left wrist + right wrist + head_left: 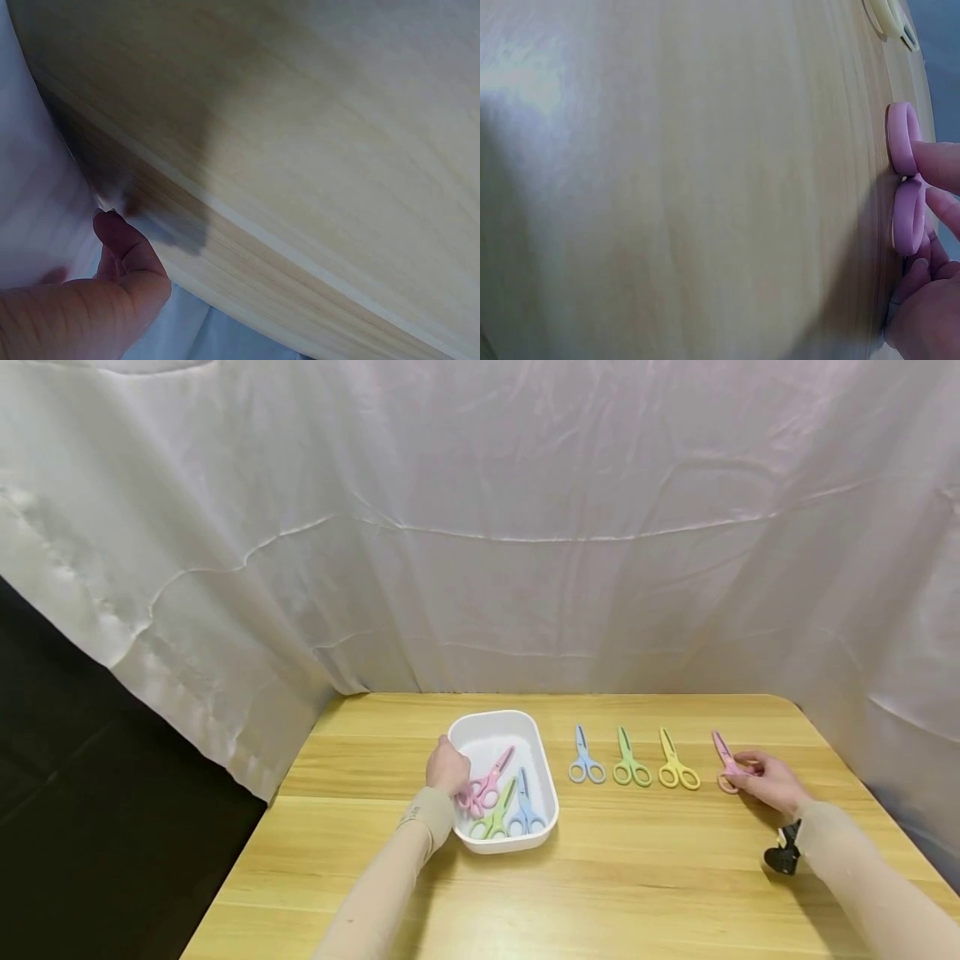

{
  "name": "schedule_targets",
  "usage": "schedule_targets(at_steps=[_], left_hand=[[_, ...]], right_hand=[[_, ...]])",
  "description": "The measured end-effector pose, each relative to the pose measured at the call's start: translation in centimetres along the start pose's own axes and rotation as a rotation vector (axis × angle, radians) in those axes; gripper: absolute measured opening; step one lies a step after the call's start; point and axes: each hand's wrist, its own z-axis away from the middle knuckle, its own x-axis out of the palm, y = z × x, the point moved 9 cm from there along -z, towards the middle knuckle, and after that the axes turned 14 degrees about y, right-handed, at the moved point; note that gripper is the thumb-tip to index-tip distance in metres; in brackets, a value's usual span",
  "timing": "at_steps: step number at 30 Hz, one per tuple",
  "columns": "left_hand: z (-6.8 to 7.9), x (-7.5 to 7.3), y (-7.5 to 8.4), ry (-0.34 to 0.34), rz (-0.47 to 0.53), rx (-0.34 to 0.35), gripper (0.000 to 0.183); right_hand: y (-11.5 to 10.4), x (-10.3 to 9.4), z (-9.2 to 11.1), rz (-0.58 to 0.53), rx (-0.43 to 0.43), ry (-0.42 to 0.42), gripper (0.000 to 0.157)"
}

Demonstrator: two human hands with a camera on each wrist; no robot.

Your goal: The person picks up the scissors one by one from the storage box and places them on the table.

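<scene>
In the head view my left hand (447, 767) grips the left side of a white tray (547, 777). The left wrist view has its thumb and fingers (124, 244) against the tray's pale wall. Inside the tray lie pink scissors (504, 762), green scissors (500, 811) and blue scissors (525, 797), with more pink handles partly hidden by my left hand. Over on the right, my right hand (772, 783) pinches the handles of another pair of pink scissors (722, 748), which lies blades away from me. Its fingers meet the pink loops (904, 139) in the right wrist view.
Between tray and right hand, blue scissors (582, 752), green scissors (627, 756) and yellow scissors (672, 756) lie in a row on the wooden table (637, 885). A grey-white curtain (525, 610) hangs behind the table. A black device (783, 856) is strapped at my right wrist.
</scene>
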Motion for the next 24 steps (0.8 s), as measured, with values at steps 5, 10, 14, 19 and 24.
schedule_targets(at_steps=[5, 10, 14, 19, 24], left_hand=[[0.18, -0.11, 0.12, -0.002, 0.007, 0.0, 0.072], [0.3, -0.2, 0.28, 0.0, 0.004, 0.012, 0.071], [0.23, -0.09, 0.2, -0.005, 0.001, 0.008, 0.071], [0.17, -0.13, 0.17, -0.003, 0.004, -0.001, 0.071], [0.22, -0.25, 0.22, 0.0, 0.0, -0.003, 0.071]], right_hand=[[-0.02, -0.11, 0.11, 0.001, -0.007, 0.008, 0.061], [-0.09, -0.11, 0.05, 0.01, -0.008, 0.011, 0.061], [-0.07, -0.06, -0.03, 0.012, -0.004, 0.002, 0.06], [0.02, -0.04, -0.18, 0.016, 0.004, -0.005, 0.061], [-0.01, -0.01, -0.1, 0.002, 0.016, -0.004, 0.062]])
